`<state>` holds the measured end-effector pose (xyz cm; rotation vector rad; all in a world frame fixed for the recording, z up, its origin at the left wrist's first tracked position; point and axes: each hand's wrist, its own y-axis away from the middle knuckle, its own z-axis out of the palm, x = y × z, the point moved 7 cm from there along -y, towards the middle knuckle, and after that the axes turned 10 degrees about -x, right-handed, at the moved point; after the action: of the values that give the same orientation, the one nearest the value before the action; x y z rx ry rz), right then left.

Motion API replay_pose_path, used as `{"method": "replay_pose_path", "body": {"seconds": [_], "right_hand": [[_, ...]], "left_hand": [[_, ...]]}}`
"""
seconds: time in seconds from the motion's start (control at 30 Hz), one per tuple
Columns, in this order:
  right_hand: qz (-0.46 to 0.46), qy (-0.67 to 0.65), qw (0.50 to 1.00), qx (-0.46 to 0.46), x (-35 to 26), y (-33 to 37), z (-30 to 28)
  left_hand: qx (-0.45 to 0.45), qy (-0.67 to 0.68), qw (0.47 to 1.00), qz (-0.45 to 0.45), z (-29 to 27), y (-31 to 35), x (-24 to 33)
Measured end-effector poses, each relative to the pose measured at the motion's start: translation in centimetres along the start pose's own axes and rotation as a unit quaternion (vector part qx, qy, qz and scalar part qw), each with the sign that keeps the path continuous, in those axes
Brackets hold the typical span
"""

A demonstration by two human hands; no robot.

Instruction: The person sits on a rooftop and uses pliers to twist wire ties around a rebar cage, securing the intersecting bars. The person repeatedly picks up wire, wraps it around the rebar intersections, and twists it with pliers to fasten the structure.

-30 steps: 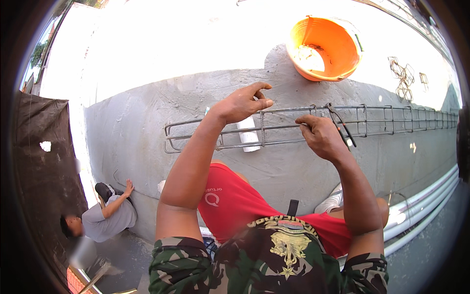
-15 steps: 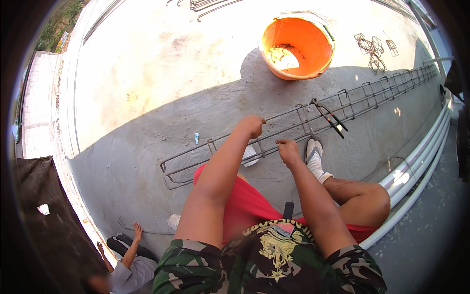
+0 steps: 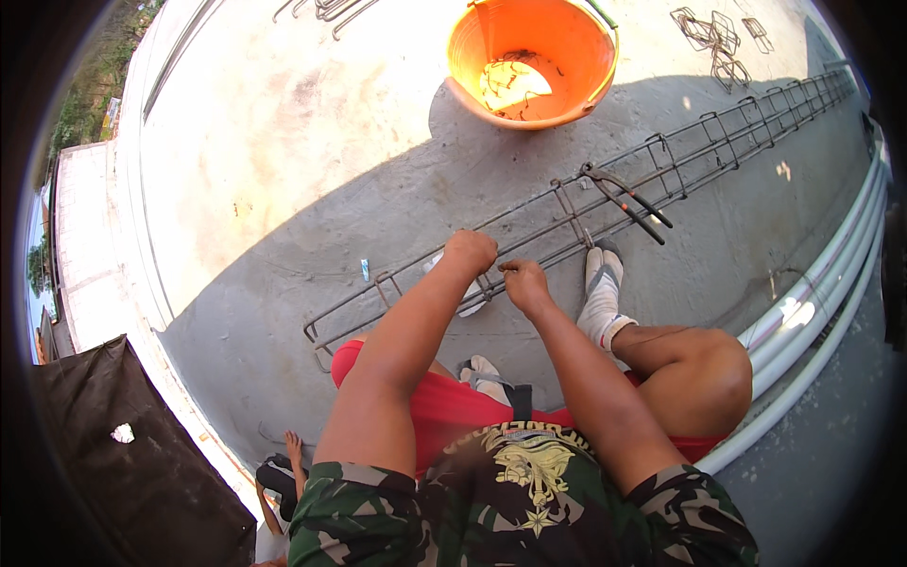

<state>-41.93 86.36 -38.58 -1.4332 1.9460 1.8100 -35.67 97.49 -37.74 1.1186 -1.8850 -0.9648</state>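
A long steel rebar cage (image 3: 573, 219) of thin bars and square stirrups lies slantwise across the floor in front of me. My left hand (image 3: 471, 251) is at its far bar, fingers curled closed. Beside it my right hand (image 3: 525, 286) is closed in a pinch over a stirrup, thumb and forefinger toward the left hand. Whatever either hand grips is too small or hidden to make out. To the right, a pair of pincers (image 3: 628, 210) with dark handles rests across the cage.
An orange bucket (image 3: 581, 66) with wire bits stands beyond the cage. Loose stirrups (image 3: 715, 36) lie at the far right, bent bars (image 3: 342, 11) at the far left. White pipes (image 3: 792, 345) run along the right. Another person's hand (image 3: 295, 450) shows at lower left, near a dark sheet (image 3: 142, 444).
My hands have come closer together, the left one lower and nearer the right. The whole view has shifted, so bucket and pincers sit higher and further left. The other person has moved partly behind my sleeve.
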Motion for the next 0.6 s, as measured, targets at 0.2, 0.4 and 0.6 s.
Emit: {"method": "replay_pose_path", "body": {"seconds": [0.2,0.4,0.6], "right_hand": [[0.074,0.063,0.995,0.010,-1.0,1.7,-0.6],[0.056,0.083,0.995,-0.001,-2.1,0.8,1.0],[0.052,0.104,0.990,-0.076,-2.6,1.1,2.7]], "left_hand": [[0.038,0.024,0.999,0.003,-0.7,1.0,-0.4],[0.052,0.014,0.998,-0.026,-1.6,3.3,-0.1],[-0.005,0.116,0.992,-0.050,-0.2,4.1,-2.5]]}}
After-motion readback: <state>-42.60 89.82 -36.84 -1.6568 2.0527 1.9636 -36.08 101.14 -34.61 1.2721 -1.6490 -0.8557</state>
